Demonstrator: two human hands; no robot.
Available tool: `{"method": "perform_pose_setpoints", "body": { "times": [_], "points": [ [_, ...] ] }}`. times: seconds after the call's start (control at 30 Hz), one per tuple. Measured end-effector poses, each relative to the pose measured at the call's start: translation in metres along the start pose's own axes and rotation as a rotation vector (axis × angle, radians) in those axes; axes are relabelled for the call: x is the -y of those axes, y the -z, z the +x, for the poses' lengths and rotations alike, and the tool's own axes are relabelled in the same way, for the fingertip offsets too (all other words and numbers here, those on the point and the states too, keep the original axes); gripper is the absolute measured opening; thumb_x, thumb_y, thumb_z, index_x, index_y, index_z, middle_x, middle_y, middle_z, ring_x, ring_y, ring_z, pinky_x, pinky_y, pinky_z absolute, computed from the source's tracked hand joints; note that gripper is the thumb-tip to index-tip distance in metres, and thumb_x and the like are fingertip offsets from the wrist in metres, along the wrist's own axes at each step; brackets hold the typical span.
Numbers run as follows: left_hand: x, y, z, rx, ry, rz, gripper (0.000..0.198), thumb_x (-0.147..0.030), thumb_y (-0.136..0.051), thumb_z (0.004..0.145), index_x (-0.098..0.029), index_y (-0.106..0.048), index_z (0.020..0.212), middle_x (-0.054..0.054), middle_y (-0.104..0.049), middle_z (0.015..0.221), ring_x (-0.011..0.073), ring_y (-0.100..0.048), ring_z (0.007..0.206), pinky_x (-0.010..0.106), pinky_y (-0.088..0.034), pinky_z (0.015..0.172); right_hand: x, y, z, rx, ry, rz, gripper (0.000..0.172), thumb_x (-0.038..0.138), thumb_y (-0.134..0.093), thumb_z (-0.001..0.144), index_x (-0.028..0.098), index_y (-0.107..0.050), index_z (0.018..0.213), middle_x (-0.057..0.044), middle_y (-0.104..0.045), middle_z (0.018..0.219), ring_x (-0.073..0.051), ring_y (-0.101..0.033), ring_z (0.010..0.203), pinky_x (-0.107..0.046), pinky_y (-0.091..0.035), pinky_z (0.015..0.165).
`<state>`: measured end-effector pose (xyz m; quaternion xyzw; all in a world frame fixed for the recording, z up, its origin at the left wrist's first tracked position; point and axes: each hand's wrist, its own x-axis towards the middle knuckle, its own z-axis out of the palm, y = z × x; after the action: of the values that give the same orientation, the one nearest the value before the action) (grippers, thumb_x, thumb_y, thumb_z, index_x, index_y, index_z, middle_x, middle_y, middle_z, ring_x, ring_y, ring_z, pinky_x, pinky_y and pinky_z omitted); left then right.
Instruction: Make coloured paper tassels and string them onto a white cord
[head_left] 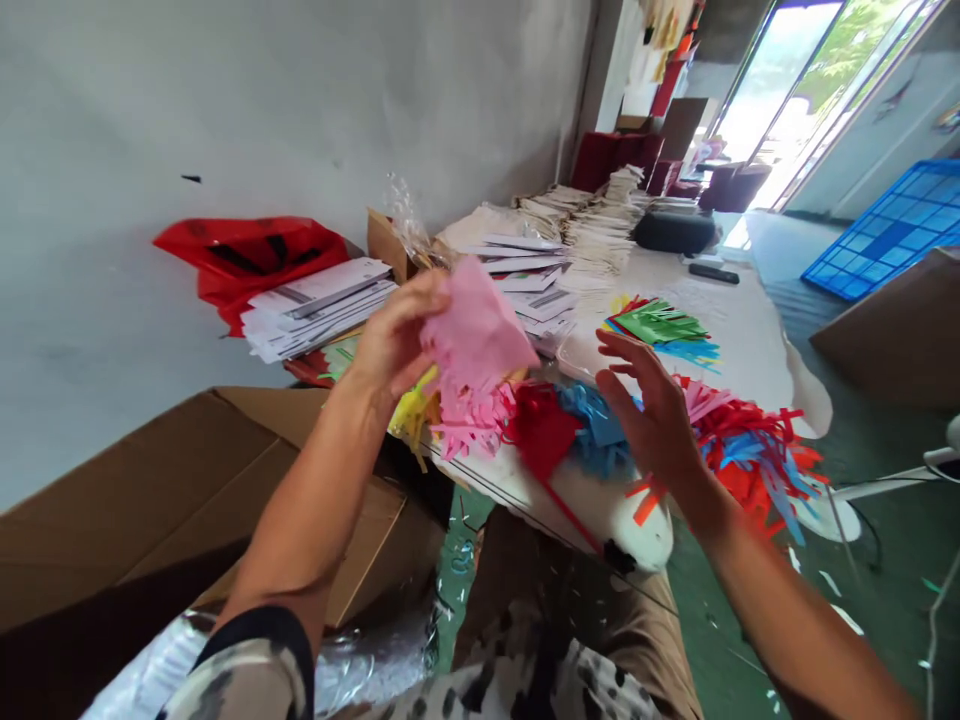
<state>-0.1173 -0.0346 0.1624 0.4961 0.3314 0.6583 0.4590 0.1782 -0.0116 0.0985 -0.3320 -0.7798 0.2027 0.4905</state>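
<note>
Head view: the white table (757,345) runs away in front of me, its near edge close to my body, which I judge keeps everything along that edge within easy reach. To my left a big cardboard box (150,485) stands close, perhaps for the same reason. Printed packets (322,300) sit stacked further back, probably leaving the front to the fringed paper. At the right corner a mixed heap of strips (750,450) spills outward, seemingly too loose to lie flat. My right hand (649,395) is spread, thumb apart from fingers, with nothing visible in it, near the blue bunch (600,430). My left hand (401,335) pinches the pink fringed piece (484,335) by its side above the near edge, likely so the fringe hangs free.
</note>
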Motion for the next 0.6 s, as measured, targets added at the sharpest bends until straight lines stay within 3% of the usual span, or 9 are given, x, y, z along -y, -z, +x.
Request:
{"method": "perform_pose_setpoints", "body": {
  "times": [0.13, 0.2, 0.27, 0.4, 0.5, 0.6],
  "points": [
    [-0.001, -0.053, -0.032, 0.582, 0.294, 0.111, 0.024, -0.031, -0.076, 0.077, -0.018, -0.056, 0.077, -0.002, -0.046, 0.069, 0.0098, -0.043, 0.056, 0.023, -0.032, 0.051, 0.035, 0.025, -0.006, 0.17, 0.074, 0.225, 0.063, 0.063, -0.045, 0.106, 0.037, -0.039, 0.163, -0.004, -0.043, 0.169, -0.028, -0.038, 0.157, -0.05, -0.037, 0.127],
    [0.001, -0.075, -0.049, 0.874, 0.416, 0.152, 0.026, -0.033, -0.073, 0.086, -0.018, -0.054, 0.078, -0.003, -0.041, 0.069, 0.0095, -0.038, 0.058, 0.024, -0.029, 0.051, 0.048, 0.039, -0.019, 0.332, 0.024, 0.341, 0.07, 0.073, -0.043, 0.103, 0.036, -0.039, 0.163, -0.005, -0.05, 0.163, -0.029, -0.043, 0.154, -0.047, -0.039, 0.125],
    [0.003, -0.089, -0.063, 1.04, 0.483, 0.135, 0.028, -0.034, -0.069, 0.092, -0.019, -0.049, 0.079, -0.003, -0.036, 0.069, 0.0097, -0.034, 0.06, 0.024, -0.027, 0.052, 0.052, 0.049, -0.041, 0.469, -0.081, 0.476, 0.075, 0.079, -0.047, 0.098, 0.032, -0.049, 0.157, -0.008, -0.061, 0.149, -0.03, -0.056, 0.141, -0.044, -0.047, 0.116],
    [0.016, -0.097, -0.081, 1.075, 0.61, 0.052, 0.03, -0.04, -0.068, 0.095, -0.019, -0.048, 0.085, -0.003, -0.038, 0.072, 0.0101, -0.036, 0.062, 0.023, -0.028, 0.053, 0.04, 0.059, -0.109, 0.544, -0.39, 0.742, 0.064, 0.075, -0.065, 0.09, 0.022, -0.072, 0.124, -0.008, -0.072, 0.109, -0.024, -0.067, 0.102, -0.034, -0.054, 0.087],
    [0.036, -0.099, -0.093, 1.072, 0.762, -0.025, 0.032, -0.044, -0.073, 0.092, -0.019, -0.053, 0.087, -0.004, -0.042, 0.069, 0.0086, -0.036, 0.058, 0.02, -0.026, 0.05, 0.037, 0.063, -0.154, 0.606, -0.581, 0.897, 0.05, 0.064, -0.079, 0.083, 0.016, -0.074, 0.096, -0.002, -0.063, 0.083, -0.016, -0.06, 0.078, -0.026, -0.048, 0.07],
    [0.071, -0.1, -0.117, 1.05, 0.965, -0.181, 0.043, -0.051, -0.087, 0.074, -0.018, -0.063, 0.088, -0.003, -0.054, 0.068, 0.0088, -0.044, 0.055, 0.019, -0.033, 0.049, 0.046, 0.074, -0.174, 0.576, -0.662, 0.963, 0.042, 0.056, -0.079, 0.087, 0.015, -0.067, 0.082, 0.002, -0.053, 0.07, -0.009, -0.048, 0.063, -0.021, -0.039, 0.058]
  ]
}}
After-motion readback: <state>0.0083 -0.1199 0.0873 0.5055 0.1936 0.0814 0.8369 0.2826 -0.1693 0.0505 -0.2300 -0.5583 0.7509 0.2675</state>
